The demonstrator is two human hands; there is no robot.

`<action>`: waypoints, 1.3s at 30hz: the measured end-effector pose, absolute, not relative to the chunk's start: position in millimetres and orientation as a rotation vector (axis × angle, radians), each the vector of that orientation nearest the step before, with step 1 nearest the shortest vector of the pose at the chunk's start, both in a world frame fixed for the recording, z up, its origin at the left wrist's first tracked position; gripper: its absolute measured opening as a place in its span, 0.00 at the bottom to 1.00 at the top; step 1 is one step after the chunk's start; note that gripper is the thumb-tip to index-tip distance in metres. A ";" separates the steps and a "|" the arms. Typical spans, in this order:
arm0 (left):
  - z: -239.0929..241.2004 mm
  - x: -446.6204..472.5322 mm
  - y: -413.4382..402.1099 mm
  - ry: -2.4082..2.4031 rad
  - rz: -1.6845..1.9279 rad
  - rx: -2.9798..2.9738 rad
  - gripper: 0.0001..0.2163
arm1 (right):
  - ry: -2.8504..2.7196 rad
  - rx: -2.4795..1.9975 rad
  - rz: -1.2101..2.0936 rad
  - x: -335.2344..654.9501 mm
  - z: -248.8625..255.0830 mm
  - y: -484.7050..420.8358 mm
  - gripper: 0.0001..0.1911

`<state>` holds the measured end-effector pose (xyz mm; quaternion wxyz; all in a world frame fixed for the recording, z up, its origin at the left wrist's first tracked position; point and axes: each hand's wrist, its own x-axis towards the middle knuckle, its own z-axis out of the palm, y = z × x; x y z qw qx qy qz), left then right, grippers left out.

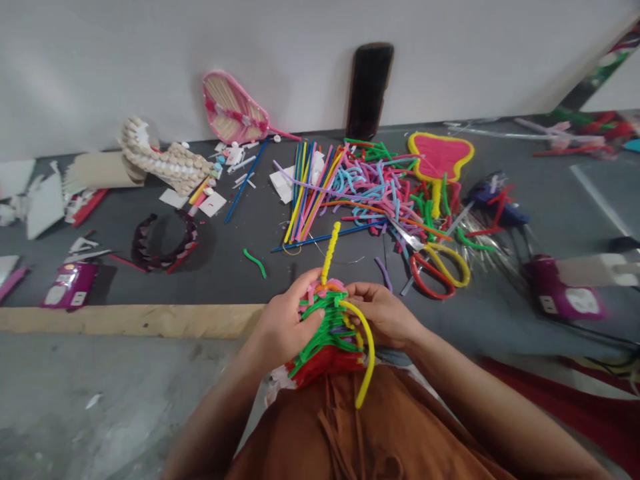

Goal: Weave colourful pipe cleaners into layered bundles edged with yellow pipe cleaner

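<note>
A pipe-cleaner craft (327,330) rests against my lap, with green rows in the middle, red at the bottom, pink and orange at the top. From its top sticks up a twisted yellow stem (331,253). My left hand (293,320) grips the craft's left side, thumb across the green rows. At the right edge my right hand (383,313) has its fingers pinched around the rim, where a yellow pipe cleaner (369,347) curves out and hangs down. Its fingertips are partly hidden behind the craft.
Scissors (435,267) with red and yellow handles lie right of a pile of coloured pipe cleaners (370,180). A pink fan-shaped craft (235,110) and a phone (370,90) lean on the wall. A red-and-yellow paddle craft (440,157) and a dark headband (165,243) lie on the table.
</note>
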<state>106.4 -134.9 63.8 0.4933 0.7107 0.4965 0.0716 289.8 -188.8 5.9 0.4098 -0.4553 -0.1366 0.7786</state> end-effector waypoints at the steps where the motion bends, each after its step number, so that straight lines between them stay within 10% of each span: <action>1: 64.8 106.7 -136.4 1.202 0.177 1.735 0.27 | -0.378 -1.179 1.939 288.9 5.7 -188.7 0.19; 39: 27.3 100.4 -119.5 1.020 0.271 1.503 0.32 | -0.287 -0.944 2.162 304.2 -2.3 -185.2 0.17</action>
